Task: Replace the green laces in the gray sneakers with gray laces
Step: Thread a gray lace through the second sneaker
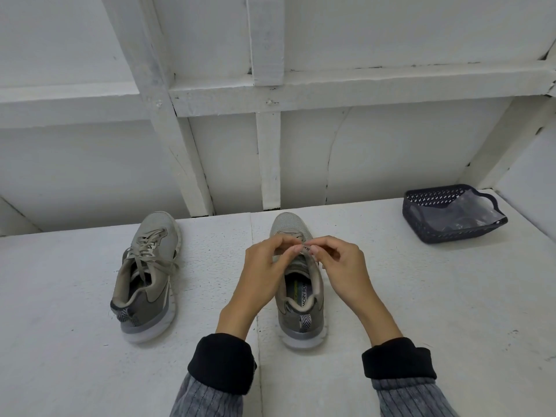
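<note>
Single head view: looks forward-down, close over white table (391, 296), white framed wall beyond.

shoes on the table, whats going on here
A person is lacing the right-hand sneaker, which sits in front of them with its heel toward them. Both the left hand and the right hand pinch a lace over its tongue area. The left-hand sneaker stands untouched on the white table, already laced in a pale gray lace. No green lace is visible. A dark basket holding a clear plastic bag sits at the far right.
</note>
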Tool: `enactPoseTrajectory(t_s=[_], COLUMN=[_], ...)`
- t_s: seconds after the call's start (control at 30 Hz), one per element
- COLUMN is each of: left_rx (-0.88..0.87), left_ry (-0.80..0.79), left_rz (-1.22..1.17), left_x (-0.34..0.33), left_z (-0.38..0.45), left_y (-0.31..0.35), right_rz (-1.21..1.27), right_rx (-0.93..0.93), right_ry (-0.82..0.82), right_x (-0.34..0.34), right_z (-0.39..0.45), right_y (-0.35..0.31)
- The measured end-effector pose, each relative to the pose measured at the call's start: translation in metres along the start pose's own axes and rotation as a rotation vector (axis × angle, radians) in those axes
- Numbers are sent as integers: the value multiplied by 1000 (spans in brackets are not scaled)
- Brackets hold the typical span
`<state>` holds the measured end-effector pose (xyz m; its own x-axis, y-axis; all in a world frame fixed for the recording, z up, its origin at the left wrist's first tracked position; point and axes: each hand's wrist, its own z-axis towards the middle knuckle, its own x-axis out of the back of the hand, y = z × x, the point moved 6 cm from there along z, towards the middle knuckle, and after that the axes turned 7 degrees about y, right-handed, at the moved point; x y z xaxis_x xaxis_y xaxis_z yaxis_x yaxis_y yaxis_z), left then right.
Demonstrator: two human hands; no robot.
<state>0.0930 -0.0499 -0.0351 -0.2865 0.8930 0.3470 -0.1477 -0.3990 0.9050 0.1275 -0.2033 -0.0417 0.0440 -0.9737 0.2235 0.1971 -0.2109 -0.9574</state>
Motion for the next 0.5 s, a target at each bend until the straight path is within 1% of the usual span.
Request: enactPoseTrajectory(t_s=[0.1, 0.17, 0.23, 0.3, 0.43, 0.5], left_rx=[6, 24, 21, -10, -126, -152], left_ry=[65, 118, 134, 116, 109, 127], left_rz=[15, 45, 99, 170, 354, 392], left_x=[0, 2, 2, -2, -12, -14], left_z=[-1, -3, -3, -4, -5, -5], left_y=[0, -2, -5, -9, -14, -16], right_rz=[28, -40, -152, -242, -286, -294], right_rx=[-17, -19, -23, -43, -49, -49], right_ry=[85, 135, 106, 58, 69, 48], right_x=[2, 5, 4, 2, 4, 5], right_z=[-2, -2, -2, -3, -4, -5], right_y=[1, 7, 14, 22, 28, 31])
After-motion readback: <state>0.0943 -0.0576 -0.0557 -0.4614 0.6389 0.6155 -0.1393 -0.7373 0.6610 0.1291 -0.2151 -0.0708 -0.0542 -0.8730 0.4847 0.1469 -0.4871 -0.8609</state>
